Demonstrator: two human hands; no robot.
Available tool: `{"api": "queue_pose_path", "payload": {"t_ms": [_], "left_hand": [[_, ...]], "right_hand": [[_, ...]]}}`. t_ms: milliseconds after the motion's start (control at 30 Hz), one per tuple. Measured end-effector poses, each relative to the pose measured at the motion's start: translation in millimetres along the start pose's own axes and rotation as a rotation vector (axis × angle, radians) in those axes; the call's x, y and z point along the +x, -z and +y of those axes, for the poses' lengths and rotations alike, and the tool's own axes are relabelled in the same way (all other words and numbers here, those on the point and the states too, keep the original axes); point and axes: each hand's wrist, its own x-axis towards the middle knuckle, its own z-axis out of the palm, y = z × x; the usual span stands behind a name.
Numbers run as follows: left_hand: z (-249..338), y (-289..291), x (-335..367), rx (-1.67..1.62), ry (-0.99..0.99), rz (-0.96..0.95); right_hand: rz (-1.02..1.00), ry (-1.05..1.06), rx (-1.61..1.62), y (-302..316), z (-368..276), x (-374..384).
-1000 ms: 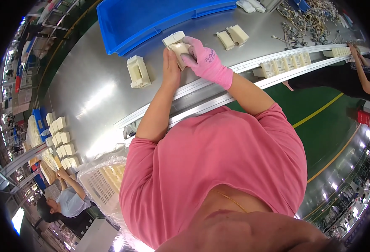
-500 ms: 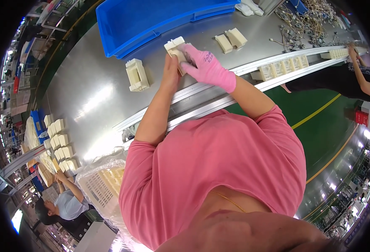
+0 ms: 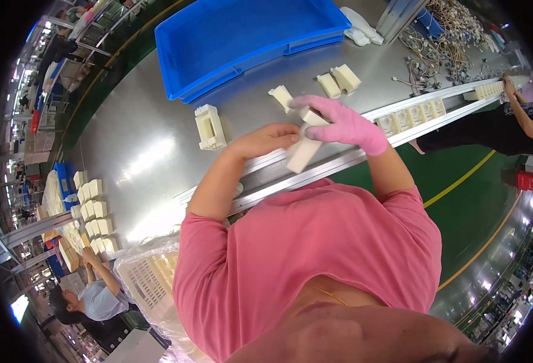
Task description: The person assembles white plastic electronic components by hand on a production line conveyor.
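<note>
In my right hand (image 3: 346, 126), which wears a pink glove, is a cream plastic housing (image 3: 304, 152), tilted and smeared by motion. It hangs over the metal rail at the table's near edge, the gloved fingers around its upper end. Bare and with fingers stretched out, my left hand (image 3: 267, 140) reaches to the housing's left side; whether it touches is unclear. Just beyond the gloved fingertips a small cream plastic piece (image 3: 281, 97) lies on the table. An open-framed cream housing (image 3: 210, 127) stands farther left. Two more cream pieces (image 3: 346, 78) sit to the right.
A big blue bin (image 3: 242, 42) takes up the far side of the metal table (image 3: 139, 121). Tangled cables (image 3: 448, 42) lie at far right. Several cream housings (image 3: 411, 115) line the rail. People work at both sides; a plastic-wrapped white crate (image 3: 145, 281) stands at lower left.
The housing has come toward me and right in my gloved hand, over the rail. My left hand's fingers have straightened away from it. A small cream piece now shows on the table beyond.
</note>
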Motion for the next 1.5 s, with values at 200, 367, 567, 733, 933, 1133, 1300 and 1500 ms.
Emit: {"api": "queue_pose_path", "payload": {"t_ms": [200,367,567,733,933,1133,1300,1500], "left_hand": [[-9,93,-41,1.483,-0.123,0.744],[-43,149,-73,1.695,0.168,0.744],[-38,132,-54,1.78,0.251,0.448],[-35,138,-46,1.587,-0.133,0.588],[-29,78,-14,0.161,-0.325,1.117],[-67,73,19,-0.448,-0.43,0.971],[-74,70,18,-0.427,-0.423,0.984],[-67,56,17,-0.249,-0.479,0.971]], "right_hand": [[0.177,-0.311,-1.085,25,40,-58],[0.654,-0.276,-1.501,29,79,-57],[0.327,-0.193,-0.96,2,97,61],[0.062,-0.399,-0.881,-45,113,136],[0.11,-0.496,-0.826,-57,136,151],[0.095,-0.446,-1.0,-77,130,146],[0.18,-0.307,-0.878,-56,136,142],[0.001,-0.238,0.035,-35,51,100]]}}
